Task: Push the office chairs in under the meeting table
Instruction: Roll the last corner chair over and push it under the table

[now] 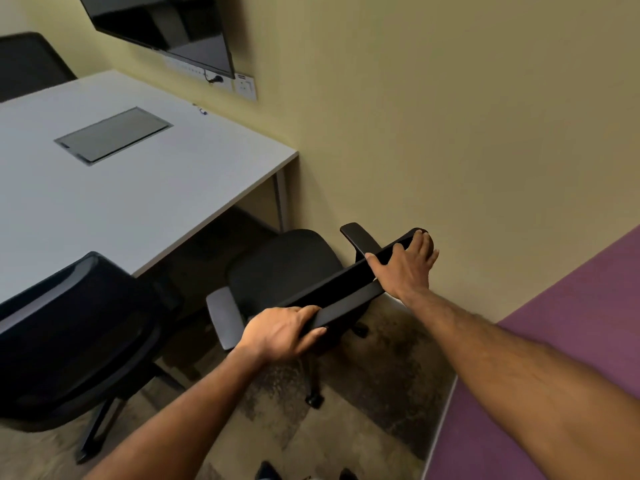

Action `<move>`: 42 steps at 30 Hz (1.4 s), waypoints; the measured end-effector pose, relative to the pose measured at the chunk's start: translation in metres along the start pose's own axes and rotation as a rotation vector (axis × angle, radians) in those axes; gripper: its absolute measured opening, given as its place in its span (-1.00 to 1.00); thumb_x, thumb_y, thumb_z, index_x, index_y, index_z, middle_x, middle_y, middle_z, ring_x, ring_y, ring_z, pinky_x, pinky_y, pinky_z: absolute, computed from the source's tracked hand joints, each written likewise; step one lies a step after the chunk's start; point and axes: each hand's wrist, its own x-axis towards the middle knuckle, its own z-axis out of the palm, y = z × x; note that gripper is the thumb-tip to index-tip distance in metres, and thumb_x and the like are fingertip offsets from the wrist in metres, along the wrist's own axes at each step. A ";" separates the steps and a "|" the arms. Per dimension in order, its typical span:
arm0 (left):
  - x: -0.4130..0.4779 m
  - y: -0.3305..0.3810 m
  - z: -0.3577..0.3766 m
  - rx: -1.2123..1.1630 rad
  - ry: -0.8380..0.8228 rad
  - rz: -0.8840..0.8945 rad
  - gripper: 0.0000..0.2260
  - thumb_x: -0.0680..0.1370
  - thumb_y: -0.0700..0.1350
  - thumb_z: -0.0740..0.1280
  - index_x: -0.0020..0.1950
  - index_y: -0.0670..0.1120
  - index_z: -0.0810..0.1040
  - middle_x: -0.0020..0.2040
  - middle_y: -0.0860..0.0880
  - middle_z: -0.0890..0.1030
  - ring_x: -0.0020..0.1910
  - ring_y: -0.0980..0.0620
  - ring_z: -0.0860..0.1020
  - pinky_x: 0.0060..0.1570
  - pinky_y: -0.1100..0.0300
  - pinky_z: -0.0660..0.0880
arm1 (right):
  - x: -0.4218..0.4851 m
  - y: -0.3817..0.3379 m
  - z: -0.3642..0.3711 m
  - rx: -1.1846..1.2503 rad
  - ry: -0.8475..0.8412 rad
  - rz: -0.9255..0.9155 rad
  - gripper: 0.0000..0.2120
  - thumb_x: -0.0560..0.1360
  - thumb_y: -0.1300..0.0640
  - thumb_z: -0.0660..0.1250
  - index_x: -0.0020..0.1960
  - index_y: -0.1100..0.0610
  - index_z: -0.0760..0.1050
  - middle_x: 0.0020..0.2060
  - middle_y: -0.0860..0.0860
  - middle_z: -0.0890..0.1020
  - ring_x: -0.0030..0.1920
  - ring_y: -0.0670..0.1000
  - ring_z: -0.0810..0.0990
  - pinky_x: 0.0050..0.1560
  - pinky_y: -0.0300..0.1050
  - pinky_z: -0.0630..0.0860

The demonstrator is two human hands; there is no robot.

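Observation:
A black office chair (284, 265) stands at the near right corner of the white meeting table (131, 202), its seat just outside the table edge and close to the wall. My left hand (280, 332) grips the left end of the chair's top backrest rail (346, 292). My right hand (407, 266) grips the right end of the same rail, fingers curled over its far side. A second black chair (79, 327) sits at the left, its back against the table's near edge. A third chair (31, 60) shows at the table's far side.
The beige wall (467, 133) runs close along the right of the chair. A purple panel (571, 341) stands at the right. A dark screen (166, 26) hangs on the far wall above sockets. A grey cable hatch (114, 135) sits in the tabletop. Patterned carpet covers the floor.

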 end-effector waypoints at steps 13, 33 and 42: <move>0.002 -0.062 -0.014 -0.012 0.030 -0.019 -0.36 0.58 0.35 -0.02 0.51 0.00 0.33 0.29 -0.02 0.59 0.18 -0.07 0.59 0.07 0.03 0.50 | 0.035 -0.065 0.015 -0.061 -0.063 -0.031 -0.15 0.49 -0.47 0.10 0.44 0.20 0.40 0.59 0.30 -0.02 0.60 0.26 -0.15 0.53 0.37 -0.16; 0.028 -0.131 -0.016 -0.006 0.139 -0.204 -0.40 0.59 0.34 -0.01 0.49 0.03 0.35 0.31 0.01 0.58 0.22 -0.05 0.58 0.09 0.04 0.53 | 0.120 -0.147 0.040 -0.116 -0.183 -0.287 -0.04 0.41 -0.57 0.09 0.46 0.19 0.34 0.58 0.34 -0.08 0.59 0.30 -0.22 0.51 0.40 -0.19; 0.081 -0.129 -0.022 -0.008 0.207 -0.351 -0.25 0.50 0.43 -0.15 0.50 0.04 0.36 0.30 0.02 0.59 0.19 -0.04 0.60 0.04 0.08 0.54 | 0.201 -0.166 0.040 -0.123 -0.229 -0.474 -0.04 0.41 -0.56 0.08 0.46 0.20 0.34 0.58 0.35 -0.10 0.58 0.31 -0.24 0.50 0.43 -0.19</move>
